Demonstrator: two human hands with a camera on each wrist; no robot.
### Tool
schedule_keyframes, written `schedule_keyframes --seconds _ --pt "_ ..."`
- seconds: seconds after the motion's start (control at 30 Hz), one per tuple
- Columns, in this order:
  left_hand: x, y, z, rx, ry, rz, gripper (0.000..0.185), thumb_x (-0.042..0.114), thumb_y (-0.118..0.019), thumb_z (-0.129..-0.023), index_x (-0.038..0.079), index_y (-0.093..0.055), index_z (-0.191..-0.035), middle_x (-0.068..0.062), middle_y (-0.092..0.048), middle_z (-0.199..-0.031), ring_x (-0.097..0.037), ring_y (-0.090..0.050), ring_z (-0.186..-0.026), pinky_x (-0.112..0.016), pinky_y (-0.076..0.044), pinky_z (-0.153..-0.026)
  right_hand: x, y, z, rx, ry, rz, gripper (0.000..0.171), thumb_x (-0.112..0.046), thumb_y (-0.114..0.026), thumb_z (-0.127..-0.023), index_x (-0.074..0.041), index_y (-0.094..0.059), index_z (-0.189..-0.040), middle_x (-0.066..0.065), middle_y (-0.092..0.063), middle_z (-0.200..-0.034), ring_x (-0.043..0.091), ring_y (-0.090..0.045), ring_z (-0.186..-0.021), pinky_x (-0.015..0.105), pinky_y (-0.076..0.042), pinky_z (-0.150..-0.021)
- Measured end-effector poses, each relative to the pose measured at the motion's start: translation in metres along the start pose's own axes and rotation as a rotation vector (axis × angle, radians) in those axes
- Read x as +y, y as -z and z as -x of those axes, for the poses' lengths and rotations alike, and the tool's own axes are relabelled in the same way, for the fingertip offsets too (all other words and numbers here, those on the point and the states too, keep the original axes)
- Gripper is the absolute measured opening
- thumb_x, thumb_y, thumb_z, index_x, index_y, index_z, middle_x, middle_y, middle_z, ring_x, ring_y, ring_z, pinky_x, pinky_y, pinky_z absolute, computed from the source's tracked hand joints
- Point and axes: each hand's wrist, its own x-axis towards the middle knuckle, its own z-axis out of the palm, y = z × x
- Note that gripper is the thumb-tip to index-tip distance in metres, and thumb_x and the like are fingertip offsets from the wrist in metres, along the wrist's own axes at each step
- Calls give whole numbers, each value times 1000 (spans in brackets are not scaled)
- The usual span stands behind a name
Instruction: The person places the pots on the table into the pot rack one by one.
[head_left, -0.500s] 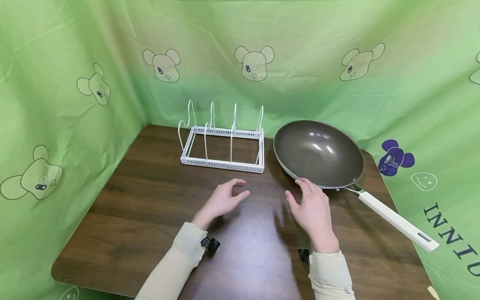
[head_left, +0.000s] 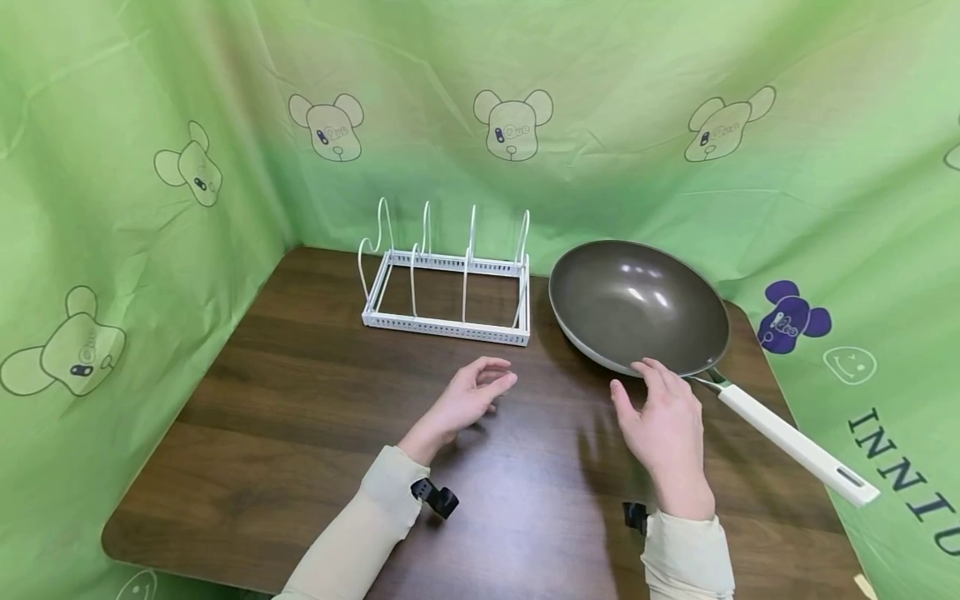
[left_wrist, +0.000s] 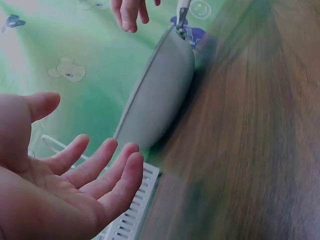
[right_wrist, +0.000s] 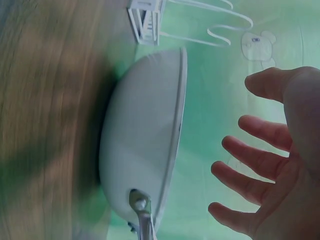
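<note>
A wok (head_left: 637, 304) with a dark brown inside, a pale outside and a long white handle (head_left: 795, 442) sits on the right of the table, its handle pointing toward the near right. Just in front of its near rim hovers my right hand (head_left: 666, 425), fingers spread and holding nothing; the right wrist view shows a gap between fingertips and wok (right_wrist: 142, 135). My left hand (head_left: 467, 398) is over the table's middle, fingers loosely bent with nothing in them. Beyond it stands a white rack (head_left: 450, 327) with several upright wire loops.
The dark wooden table (head_left: 300, 433) has rounded corners. A green curtain (head_left: 420, 67) printed with bear heads hangs close behind and along both sides. A black camera strap (head_left: 435, 497) is on the left wrist, another (head_left: 635, 517) by the right.
Both hands have moved to the right, the right one farther along the wok's near rim toward the handle. The wok and the rack have stayed in place.
</note>
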Motion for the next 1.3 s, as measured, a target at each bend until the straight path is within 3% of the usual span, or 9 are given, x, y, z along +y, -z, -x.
schedule_keyframes --seconds 0.17,0.43,0.7,0.93,1.1,1.3 --pt "2 -6 0 -10 52 72 43 29 -62 -101 4 -55 -135 -20 -63 -131 -44 -61 -117 -56 -53 -90 8 9 0 38 -18 12 37 -16 -74 -85 6 -67 -113 25 -65 -121 52 -57 -107 65 -41 -88" --pt "5 -14 -3 -25 134 198 48 36 -60 -102 5 -52 -137 -17 -61 -136 -38 -63 -118 -53 -53 -92 21 23 0 72 -30 43 38 -16 -73 -85 9 -67 -113 27 -66 -118 52 -58 -105 61 -42 -90" --pt "4 -27 -2 -6 211 366 51 39 -62 -100 10 -45 -139 -20 -51 -145 -34 -67 -110 -35 -56 -74 42 40 -2 88 -48 89 39 -16 -72 -85 10 -67 -112 28 -65 -117 54 -57 -105 61 -41 -92" --pt "6 -31 -2 -18 246 424 56 44 -61 -99 11 -44 -140 -19 -52 -146 -30 -68 -108 -36 -56 -77 61 57 -2 15 -188 176 40 -20 -69 -89 8 -65 -118 26 -63 -124 57 -53 -107 69 -37 -84" --pt "9 -33 -3 -50 265 500 60 42 -61 -99 8 -40 -145 -20 -51 -148 -34 -66 -114 -36 -55 -77 72 66 -2 -47 -285 209 45 -24 -67 -92 7 -62 -124 26 -59 -132 59 -49 -114 71 -35 -88" --pt "9 -39 -5 -83 287 532 62 41 -60 -98 8 -39 -146 -20 -51 -148 -30 -66 -112 -36 -55 -79 92 78 -1 -189 -409 279 56 -32 -59 -97 8 -52 -136 31 -48 -143 63 -40 -123 76 -31 -91"
